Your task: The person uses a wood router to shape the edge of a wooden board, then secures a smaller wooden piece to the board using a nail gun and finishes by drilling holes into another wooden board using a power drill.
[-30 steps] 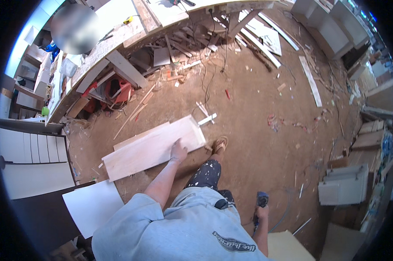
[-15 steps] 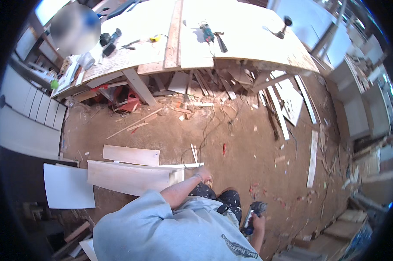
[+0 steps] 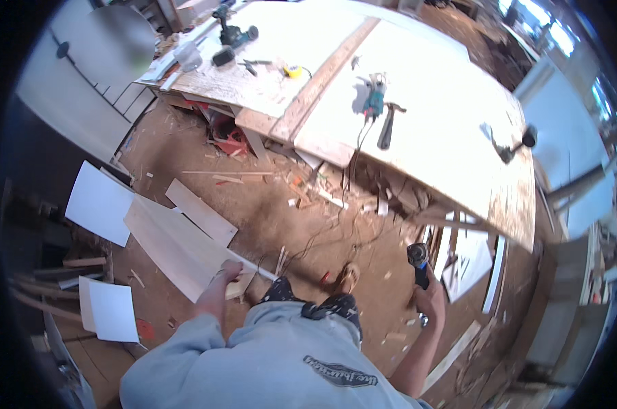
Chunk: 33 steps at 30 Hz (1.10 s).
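Observation:
My right hand (image 3: pixel 428 298) grips a handheld power tool (image 3: pixel 418 259) with a round grey head and a blue and black body. It is held out over the floor at the right, below the workbench; its exact kind I cannot make out. My left hand (image 3: pixel 232 270) is closed, with fingers curled, at the near right end of a long pale wooden panel piece (image 3: pixel 175 235) on the floor. Whether the fingers grip its edge or something small is hidden. A second pale board (image 3: pixel 202 213) lies just beyond that piece. White panels (image 3: pixel 100 204) lie at its left.
The workbench (image 3: pixel 451 150) carries a hammer (image 3: pixel 388 128), a corded teal power tool (image 3: pixel 373 102), a yellow tape measure (image 3: pixel 292 71), a cordless teal tool (image 3: pixel 233 33) and a wood strip (image 3: pixel 329 78). Cords (image 3: pixel 322 235) and scraps litter the floor. White cabinet panels (image 3: pixel 554 307) stand right.
My view has turned and the bench appears nearer. My right hand has raised the power tool forward. My left hand has come over the wooden panel's end. A foot now shows ahead.

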Tool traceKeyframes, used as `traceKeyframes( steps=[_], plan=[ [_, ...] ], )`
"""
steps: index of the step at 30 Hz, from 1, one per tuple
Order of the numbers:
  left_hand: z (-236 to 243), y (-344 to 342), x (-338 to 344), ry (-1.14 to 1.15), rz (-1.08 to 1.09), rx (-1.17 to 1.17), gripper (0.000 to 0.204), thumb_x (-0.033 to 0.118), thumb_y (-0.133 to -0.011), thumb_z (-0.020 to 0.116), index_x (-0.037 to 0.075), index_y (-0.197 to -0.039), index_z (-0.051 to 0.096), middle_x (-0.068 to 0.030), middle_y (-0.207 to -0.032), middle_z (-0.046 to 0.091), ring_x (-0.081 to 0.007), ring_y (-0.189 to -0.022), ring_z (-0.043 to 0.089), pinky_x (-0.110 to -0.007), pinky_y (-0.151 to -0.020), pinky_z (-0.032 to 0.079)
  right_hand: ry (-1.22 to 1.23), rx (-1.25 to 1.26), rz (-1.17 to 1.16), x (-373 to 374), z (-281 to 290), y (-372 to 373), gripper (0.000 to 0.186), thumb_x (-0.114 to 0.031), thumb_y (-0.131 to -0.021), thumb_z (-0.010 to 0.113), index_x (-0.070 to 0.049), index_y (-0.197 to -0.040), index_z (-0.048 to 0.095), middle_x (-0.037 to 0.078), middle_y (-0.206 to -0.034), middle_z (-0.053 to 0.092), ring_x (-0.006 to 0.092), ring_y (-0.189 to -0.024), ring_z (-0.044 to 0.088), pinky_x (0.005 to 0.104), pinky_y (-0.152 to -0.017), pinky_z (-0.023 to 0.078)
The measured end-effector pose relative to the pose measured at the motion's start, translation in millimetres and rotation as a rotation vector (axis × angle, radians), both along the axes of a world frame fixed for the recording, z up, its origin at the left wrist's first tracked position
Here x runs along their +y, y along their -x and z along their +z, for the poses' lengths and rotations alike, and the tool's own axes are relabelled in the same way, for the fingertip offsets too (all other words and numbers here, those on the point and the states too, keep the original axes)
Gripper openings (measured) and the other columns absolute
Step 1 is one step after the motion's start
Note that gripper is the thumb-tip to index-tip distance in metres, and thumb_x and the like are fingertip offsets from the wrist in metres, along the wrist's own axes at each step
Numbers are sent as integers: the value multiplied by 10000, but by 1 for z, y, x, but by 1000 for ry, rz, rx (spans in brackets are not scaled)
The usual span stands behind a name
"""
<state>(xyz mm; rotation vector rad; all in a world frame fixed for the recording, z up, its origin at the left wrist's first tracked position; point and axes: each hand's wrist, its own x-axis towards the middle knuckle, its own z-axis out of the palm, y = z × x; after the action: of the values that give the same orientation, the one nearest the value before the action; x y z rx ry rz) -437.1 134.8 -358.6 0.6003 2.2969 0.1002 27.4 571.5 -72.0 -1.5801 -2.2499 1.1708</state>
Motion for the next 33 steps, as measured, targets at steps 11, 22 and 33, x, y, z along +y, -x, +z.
traceKeyframes(
  steps=[11,22,33],
  plan=[
    [80,-109,-7,-111,767,39,547,458,-924,541,29,-1251,631,-206,-1156,676,-328,-996,673,-409,-923,501,-619,-365,161,362,-84,169,686,-65,-824,628,-91,-1473,407,277,-1054,663,454,-914,654,525,-746,515],
    [33,-108,-189,320,1124,-369,390,330,-930,532,87,-1211,651,-157,-1076,700,-307,-931,677,-448,-881,516,-721,-693,-152,363,-146,267,590,-245,-827,620,-57,-1377,520,237,-1129,674,370,-964,689,482,-835,558],
    [21,397,-166,-393,1179,131,269,245,-966,547,54,-1116,663,-139,-1056,683,-236,-957,666,-378,-771,550,-538,480,-113,197,-2,631,251,-180,-974,508,-24,-1061,684,113,-936,699,244,-844,657,362,-782,500]
  ],
)
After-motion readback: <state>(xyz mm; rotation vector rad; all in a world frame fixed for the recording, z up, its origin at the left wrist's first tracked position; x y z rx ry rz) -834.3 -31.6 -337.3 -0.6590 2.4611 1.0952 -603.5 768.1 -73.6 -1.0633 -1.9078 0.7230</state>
